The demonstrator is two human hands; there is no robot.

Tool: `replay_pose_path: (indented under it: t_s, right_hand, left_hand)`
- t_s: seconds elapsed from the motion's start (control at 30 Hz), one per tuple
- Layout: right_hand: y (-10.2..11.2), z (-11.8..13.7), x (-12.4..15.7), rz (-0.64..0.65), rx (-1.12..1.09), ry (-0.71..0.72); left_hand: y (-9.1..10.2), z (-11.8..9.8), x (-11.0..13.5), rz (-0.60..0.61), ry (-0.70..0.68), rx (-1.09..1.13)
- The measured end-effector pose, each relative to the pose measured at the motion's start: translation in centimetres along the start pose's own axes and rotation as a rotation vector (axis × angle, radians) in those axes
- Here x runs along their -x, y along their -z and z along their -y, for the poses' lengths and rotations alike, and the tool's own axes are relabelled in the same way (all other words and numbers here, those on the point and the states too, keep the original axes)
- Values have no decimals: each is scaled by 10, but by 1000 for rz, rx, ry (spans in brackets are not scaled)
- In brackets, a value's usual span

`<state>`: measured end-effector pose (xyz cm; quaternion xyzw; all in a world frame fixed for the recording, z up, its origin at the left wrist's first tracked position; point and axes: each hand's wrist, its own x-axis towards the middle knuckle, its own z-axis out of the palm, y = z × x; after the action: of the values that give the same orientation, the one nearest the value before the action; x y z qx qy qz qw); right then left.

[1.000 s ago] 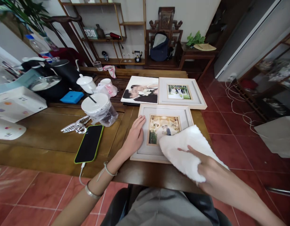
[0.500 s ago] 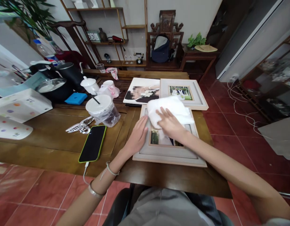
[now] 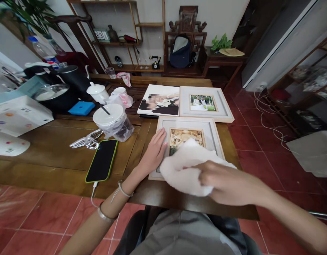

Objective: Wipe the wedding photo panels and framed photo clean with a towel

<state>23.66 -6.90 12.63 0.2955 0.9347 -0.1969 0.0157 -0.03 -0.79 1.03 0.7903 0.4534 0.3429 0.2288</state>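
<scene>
A framed photo with a pale wooden border lies flat near the table's front edge. My left hand rests on its left side, fingers stretched out and lying flat. Over the lower part of the frame, my right hand grips a white cloth, fingers bent into the fabric. The cloth covers the lower half of the picture and the frame's lower right corner. Just behind lie a white photo album or print and a second framed photo, side by side.
Left of the frame are a phone on a charging cable, silvery scissors or shears and a lidded cup in a plastic bag with a straw. Further left stand a blue box, a white teapot and a dark pot.
My right hand has pulled the cloth from the frame's top edge down toward me, uncovering the upper picture. My left hand stays at the left side. The view has shifted slightly.
</scene>
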Motion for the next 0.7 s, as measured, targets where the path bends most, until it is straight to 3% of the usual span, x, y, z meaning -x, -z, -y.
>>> replay_pose_path:
  t_s: [0.13, 0.2, 0.27, 0.43, 0.5, 0.7]
  right_hand:
    - [42, -29, 16, -415, 68, -230]
    - [51, -42, 6, -676, 241, -290]
    - [50, -50, -17, -828, 399, -301]
    - [25, -55, -91, -465, 491, -135]
    - [14, -56, -109, -375, 493, -62]
    - [3, -63, -112, -285, 480, -63]
  left_hand:
    - [-1, 2, 2, -4, -36, -18]
    - [-2, 2, 2, -5, -38, -24]
    - [-3, 3, 2, -7, -42, -30]
    - [-2, 5, 1, -18, -51, -37]
    - [-1, 3, 1, -9, -44, -40]
    - [-1, 3, 0, -4, -35, -47]
